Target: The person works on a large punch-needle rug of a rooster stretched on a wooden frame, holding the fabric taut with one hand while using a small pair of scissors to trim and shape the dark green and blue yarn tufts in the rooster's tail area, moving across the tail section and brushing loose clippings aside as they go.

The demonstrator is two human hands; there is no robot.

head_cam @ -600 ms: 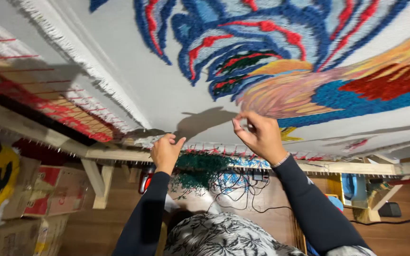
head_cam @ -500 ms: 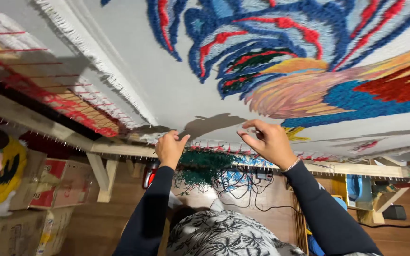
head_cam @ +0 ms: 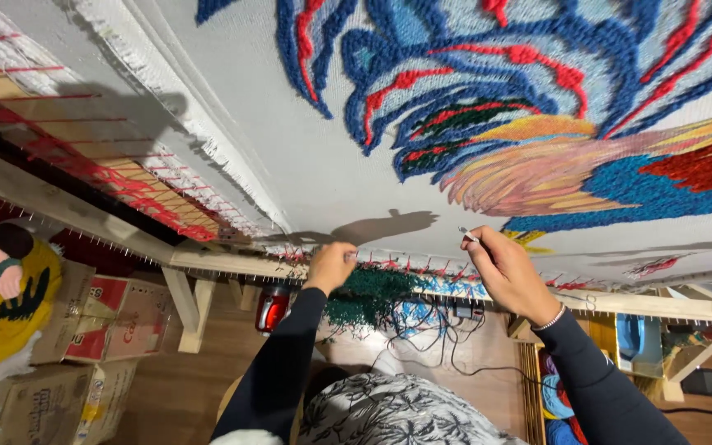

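1. Right hand: your fingers pinch a small metal tool against the white backing cloth
2. Left hand: curled shut on the wooden frame edge, beside dark green yarn
3. Tufted blue-red design: above both hands

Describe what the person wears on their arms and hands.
Both arms are covered by long, close-fitting dark navy sleeves that end at the wrists. The left hand and right hand are bare, with no gloves. A thin pale band circles the right wrist at the cuff.
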